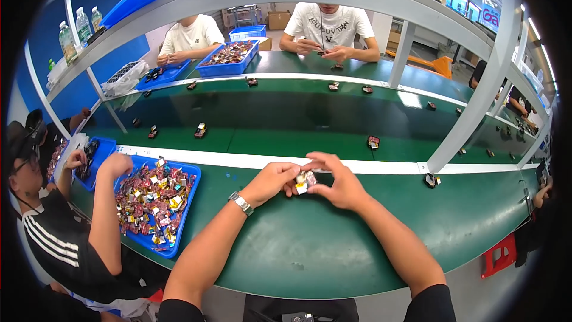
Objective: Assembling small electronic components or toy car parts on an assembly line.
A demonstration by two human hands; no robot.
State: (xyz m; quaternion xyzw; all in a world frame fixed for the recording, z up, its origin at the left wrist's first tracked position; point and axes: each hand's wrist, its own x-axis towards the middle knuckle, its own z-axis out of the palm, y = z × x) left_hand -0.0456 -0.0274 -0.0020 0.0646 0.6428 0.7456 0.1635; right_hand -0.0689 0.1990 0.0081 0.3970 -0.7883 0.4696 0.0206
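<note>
Above the green worktop, in front of the white rail, my two hands meet around a small electronic part point(306, 182) with white, yellow and reddish faces. My left hand point(269, 182), with a metal-banded watch on its wrist, pinches it from the left. From the other side my right hand point(341, 186) grips it between thumb and fingers, the index finger arched over the top. Fingers cover some of the part. Left of my left forearm, a blue tray point(195, 186) is heaped with similar small parts point(154, 200).
Beyond the white rail point(250, 161), a green conveyor point(262, 137) carries scattered parts. A shelf post point(471, 92) rises at right, near a dark part point(431, 180). A co-worker's arm point(106, 220) reaches beside the tray. Two people work opposite, by another filled blue tray point(227, 70).
</note>
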